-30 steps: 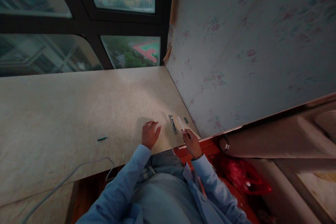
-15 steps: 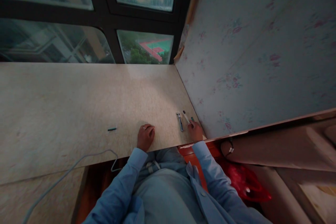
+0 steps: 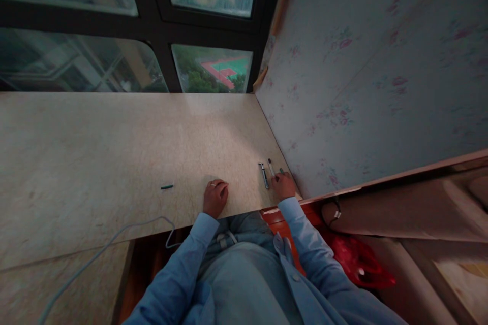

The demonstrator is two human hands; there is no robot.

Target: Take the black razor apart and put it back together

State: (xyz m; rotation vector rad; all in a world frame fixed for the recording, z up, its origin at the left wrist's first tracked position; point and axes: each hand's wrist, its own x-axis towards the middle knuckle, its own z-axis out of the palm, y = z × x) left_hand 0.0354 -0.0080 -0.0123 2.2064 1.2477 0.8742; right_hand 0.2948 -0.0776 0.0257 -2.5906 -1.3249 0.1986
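My left hand (image 3: pixel 215 198) rests on the beige counter (image 3: pixel 114 152) near its front edge, fingers curled under, a ring on one finger, nothing visible in it. My right hand (image 3: pixel 283 186) lies on the counter close to the wall, its fingertips on a white pen-like stick (image 3: pixel 271 167) with a dark tip. Just left of the stick lies a small metal tool (image 3: pixel 263 174). A tiny green piece (image 3: pixel 281 170) sits right of the stick, by my fingertips. A short dark green piece (image 3: pixel 166 187) lies alone further left.
A flowered wall panel (image 3: pixel 362 76) rises at the counter's right edge. Dark-framed windows (image 3: pixel 160 35) stand behind the counter. A grey cable (image 3: pixel 114 236) runs over the front left edge. A red bag (image 3: pixel 354 264) lies on the floor at right.
My right hand lowered the white stick from a raised grip down onto the counter beside the metal tool. My left hand's fingers curled in. The view shifted slightly.
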